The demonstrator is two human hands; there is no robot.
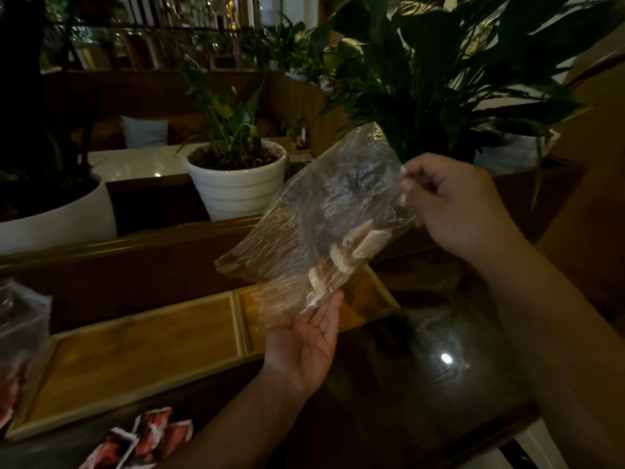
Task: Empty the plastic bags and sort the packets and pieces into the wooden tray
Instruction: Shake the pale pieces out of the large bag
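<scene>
Up over the dark glossy table [439, 384], a clear plastic bag [314, 225] hangs tilted between two bare hands. The right hand [453, 204] pinches the bag's upper edge between thumb and fingertips, the other fingers curled in. The left hand [304, 343] is palm up and loose beneath the lower end, fingers spread open, their tips just touching the plastic – cupping, not gripping. Inside the bag a small cluster of pale, beige pieces [345, 255] has gathered in a line along the lower right side, the lowest ones close above the left fingertips.

Below and behind the hands lies the wooden tray [142, 346], long and light-rimmed, split by a divider into a wide left compartment and a smaller right one; the bag hangs in front of the right compartment and hides part of it. What shows of both compartments is bare wood.

At the near edge of the table sit several red-and-white packets [145, 441] in a loose heap, just in front of the tray. At the far left another plastic bag [20, 336] stands, crumpled, with something reddish inside – too blurred to make out. Beyond the table's wooden ledge stand potted plants, one in a ribbed white pot [236, 187].
</scene>
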